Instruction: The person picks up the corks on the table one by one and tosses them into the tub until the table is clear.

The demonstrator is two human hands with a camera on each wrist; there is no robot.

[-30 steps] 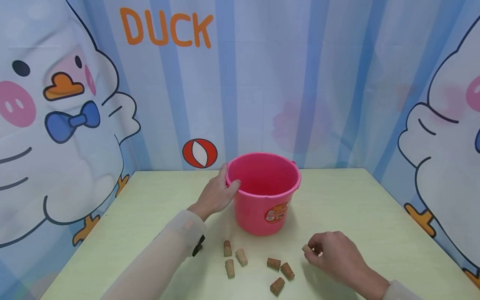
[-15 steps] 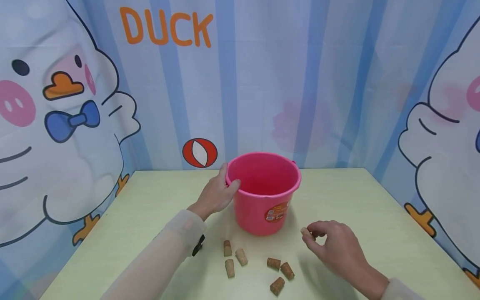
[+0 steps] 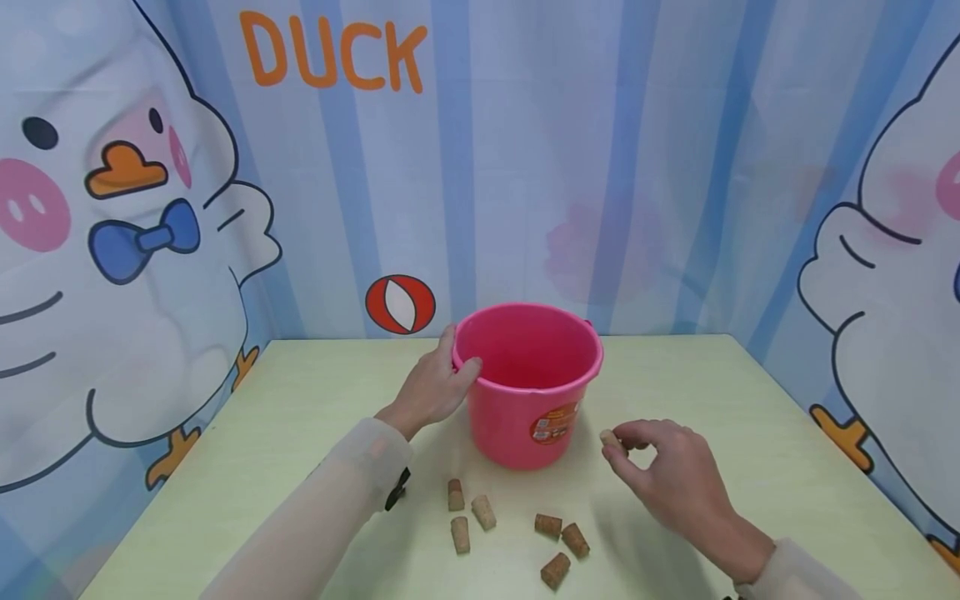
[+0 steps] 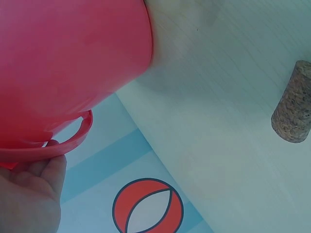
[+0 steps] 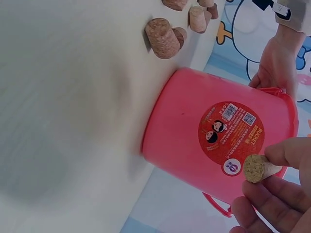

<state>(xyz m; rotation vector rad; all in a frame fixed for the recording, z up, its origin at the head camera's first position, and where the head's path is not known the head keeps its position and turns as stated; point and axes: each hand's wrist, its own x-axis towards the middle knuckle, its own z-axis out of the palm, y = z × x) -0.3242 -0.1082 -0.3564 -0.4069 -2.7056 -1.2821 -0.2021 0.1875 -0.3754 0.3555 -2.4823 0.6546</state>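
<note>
Dark brown, grainy, tapered corks: three of them are sitting nearest on the table, one in front [image 3: 556, 572] and two behind [image 3: 575, 540] [image 3: 548, 526], just beside each other.

Left-hand corks: three more are waiting farther left, a tan one [image 3: 461, 535], a paler one [image 3: 483, 512] and a browner one [image 3: 456, 495]; whether that last one is standing or lying, I can't tell.

Right hand [image 3: 671, 467]: here on the right it is hovering over the pale yellow-green tabletop [image 3: 750, 417], thumb and fingertips pinching a small pale cork [image 3: 608, 438], well apart from the pail.

Cork handling: looking feather-light, firm with a little give, dry and hardly slippery; the sides are offering the best hold, lightly pinched.

Left hand [image 3: 431, 387]: it is gripping the pail's left rim, thumb over the lip, fingers hooking in by the handle strip.

Glossy pink plastic bucket [image 3: 495, 425]: standing upright beyond the corks, mouth up, its red sticker [image 3: 551, 425] facing near; probably light, slightly flexing, smooth enough to slide, so the rim is making the surest hold.

Blue-striped cloth backdrop [image 3: 525, 150]: hanging farthest back, showing white ducks [image 3: 150, 333] and a red-and-white ball [image 3: 400, 304].
</note>
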